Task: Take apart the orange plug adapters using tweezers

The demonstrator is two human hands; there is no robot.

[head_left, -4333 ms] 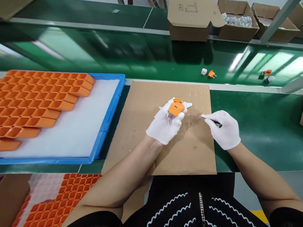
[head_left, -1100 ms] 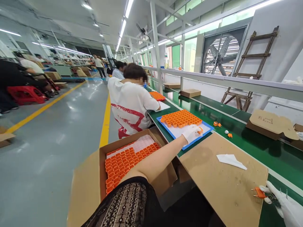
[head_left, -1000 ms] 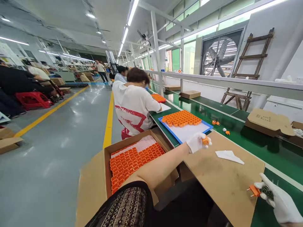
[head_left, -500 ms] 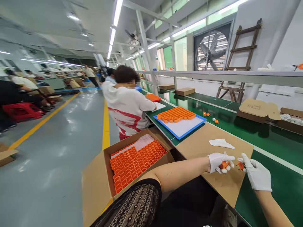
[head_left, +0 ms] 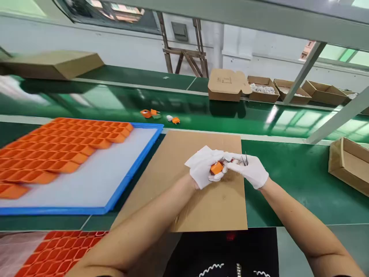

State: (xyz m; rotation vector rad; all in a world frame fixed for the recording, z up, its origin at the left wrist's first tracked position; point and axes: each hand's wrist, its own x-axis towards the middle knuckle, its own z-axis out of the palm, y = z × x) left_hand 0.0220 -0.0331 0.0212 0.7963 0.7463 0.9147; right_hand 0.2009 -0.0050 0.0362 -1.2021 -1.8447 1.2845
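Observation:
My left hand (head_left: 206, 167), in a white glove, is closed round a small orange plastic part (head_left: 216, 167) above a flat cardboard sheet (head_left: 201, 209). My right hand (head_left: 248, 169), also gloved in white, meets it, with thumb and fingers pinched together at the orange part. Two thin dark pointed metal prongs (head_left: 245, 159) stick up from the right hand's fingers. What they belong to is hidden by the glove. Another small piece between the fingertips is too covered to name.
To the left, a blue-rimmed tray (head_left: 131, 169) carries rows of orange cups (head_left: 62, 148). Small orange parts (head_left: 150, 113) lie on the green belt behind. Open cardboard boxes (head_left: 263, 90) line the back, another box (head_left: 350, 163) stands right. Red-orange pieces (head_left: 62, 252) sit lower left.
My view has swung right and down to the bench. The hands, apart before, have come together over the cardboard. The neighbouring person has left the view.

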